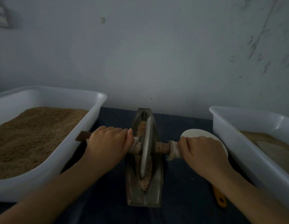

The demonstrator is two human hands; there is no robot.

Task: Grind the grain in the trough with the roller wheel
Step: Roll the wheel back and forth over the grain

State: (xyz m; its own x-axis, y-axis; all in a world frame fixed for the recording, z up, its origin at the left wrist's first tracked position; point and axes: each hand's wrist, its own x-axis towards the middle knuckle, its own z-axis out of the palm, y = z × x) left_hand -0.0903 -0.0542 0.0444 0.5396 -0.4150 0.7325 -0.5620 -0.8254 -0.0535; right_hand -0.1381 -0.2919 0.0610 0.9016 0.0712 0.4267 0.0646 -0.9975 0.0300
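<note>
both hands curl round the axle ends, left hand (106,141) and right hand (203,151), either side of the roller wheel (146,147) standing in the trough (144,198) on the grain (141,126); the wheel looks heavy, stiff metal; holding near the disc should steady it.

The trough (144,188) lies between two tubs (63,152) (253,152), with perhaps a scoop (203,135) at its right.

Dull grey metal boat-shaped trough (144,194), worn and matt; smooth grey metal roller wheel (146,147) on brown wooden axle (163,147). Glossy white plastic tubs (85,125). Coarse tan grain (143,126). Dark blue cloth-covered surface (181,183).
</note>
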